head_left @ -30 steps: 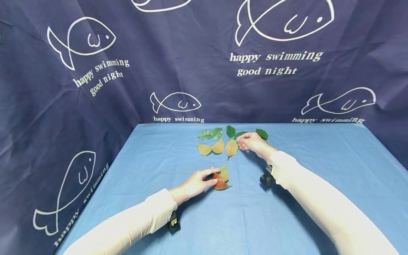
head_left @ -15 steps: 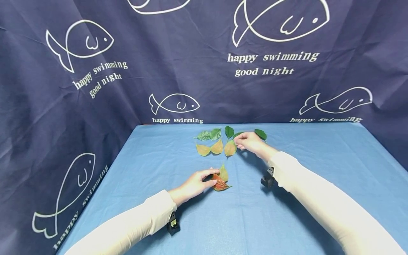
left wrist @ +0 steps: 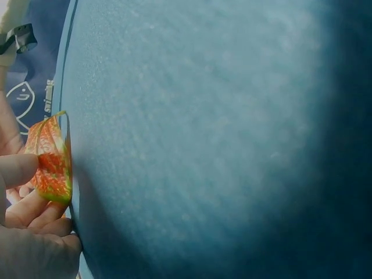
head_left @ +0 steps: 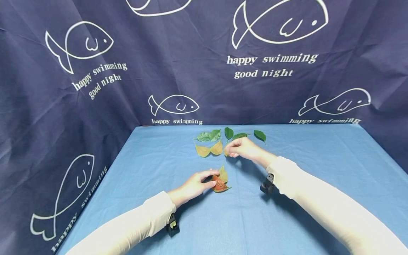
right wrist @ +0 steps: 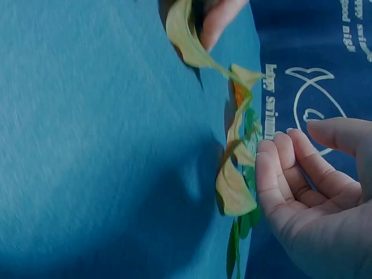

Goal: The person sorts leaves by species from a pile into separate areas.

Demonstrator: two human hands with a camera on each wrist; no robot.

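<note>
My left hand (head_left: 190, 186) pinches a red-orange leaf (head_left: 220, 185) low over the cloth; in the left wrist view its thumb lies across the leaf (left wrist: 53, 160). A yellow leaf (head_left: 224, 175) stands out just behind the red one. Farther back, my right hand (head_left: 243, 148) hovers over a yellow leaf (head_left: 226, 152), covering most of it. In the right wrist view the right hand (right wrist: 325, 197) has loosely bent fingers, thumb and forefinger apart, with nothing between them. Beside that leaf lie two more yellow leaves (head_left: 202, 150), tips touching.
Along the back runs a row of green leaves: a striped pair (head_left: 203, 136), an upright one (head_left: 228, 133), a flat one (head_left: 240, 135) and one apart at the right (head_left: 259, 135). Blue cloth (head_left: 153, 159) covers the table. A navy fish-print curtain (head_left: 210, 53) hangs behind.
My right hand has moved left and slightly toward me, from beside the third yellow leaf to over it, uncovering the flat green leaf. The left hand stays on the red leaf.
</note>
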